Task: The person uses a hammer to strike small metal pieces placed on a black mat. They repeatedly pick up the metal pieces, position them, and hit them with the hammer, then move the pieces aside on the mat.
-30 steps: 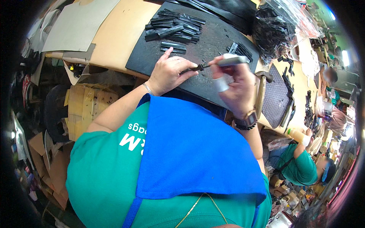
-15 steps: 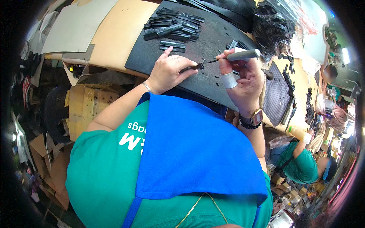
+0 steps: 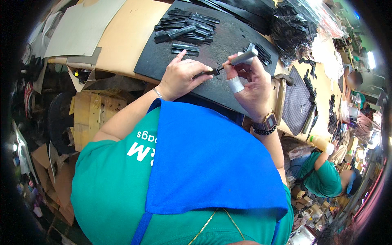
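My left hand [image 3: 179, 78] pinches a small black strip [image 3: 214, 72] between thumb and fingers, one end of it sticking out to the right. In my right hand [image 3: 254, 89] is an awl-like tool with a thick grey cylindrical handle [image 3: 245, 56]. Its thin dark tip meets the strip's end, or lies very near it; I cannot tell which. White tape wraps my right thumb. Beyond my left hand, two short black strips [image 3: 185, 47] lie beside a pile of similar black strips [image 3: 188, 26]. Another small group of black strips [image 3: 263, 53] lies past the tool.
A dark mat [image 3: 157, 57] covers this part of the tan table [image 3: 122, 30]. A hammer head [image 3: 286, 79] and a mesh-patterned dark piece [image 3: 297, 102] lie at the right. Black plastic [image 3: 292, 30] is heaped at the far right. A person in green [image 3: 322, 175] is farther right.
My right hand has moved left with the tool, bringing its tip to the strip's end. The handle now points more upward. My left hand has stayed nearly still.
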Available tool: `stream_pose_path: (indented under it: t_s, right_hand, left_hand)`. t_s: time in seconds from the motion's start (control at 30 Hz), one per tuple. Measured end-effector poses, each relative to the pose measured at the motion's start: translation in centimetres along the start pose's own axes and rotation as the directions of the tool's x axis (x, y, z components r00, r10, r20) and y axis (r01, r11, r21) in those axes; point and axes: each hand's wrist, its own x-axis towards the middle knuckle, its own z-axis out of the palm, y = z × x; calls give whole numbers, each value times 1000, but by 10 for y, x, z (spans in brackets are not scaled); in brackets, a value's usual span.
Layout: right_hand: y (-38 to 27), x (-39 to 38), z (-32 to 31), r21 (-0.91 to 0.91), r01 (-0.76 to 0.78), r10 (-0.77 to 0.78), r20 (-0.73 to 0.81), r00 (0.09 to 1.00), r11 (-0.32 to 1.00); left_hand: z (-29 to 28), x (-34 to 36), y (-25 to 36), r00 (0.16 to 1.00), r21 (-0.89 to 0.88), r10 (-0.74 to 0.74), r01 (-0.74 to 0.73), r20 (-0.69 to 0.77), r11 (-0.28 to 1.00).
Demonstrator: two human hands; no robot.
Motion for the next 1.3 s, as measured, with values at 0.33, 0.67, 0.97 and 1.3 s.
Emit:
stream_pose_path:
  t_s: [0.33,0.67,0.97,1.3]
  right_hand:
    - [-4,2,-3,109,-67,67,3,998,992]
    - [1,-2,1,1,-24,24,5,1000,1000]
    - [1,-39,-38,512,-17,136,-196,971,859]
    - [18,-21,-9,917,-158,355,18,935,367]
  left_hand:
    - [-2,0,0,1000,7,1,-1,21,1000]
    - [-2,2,1,1000,-7,-8,8,26,1000]
    - [-32,-4,-1,999,170,25,-19,-33,985]
    - [-17,12,-9,998,232,-30,17,52,973]
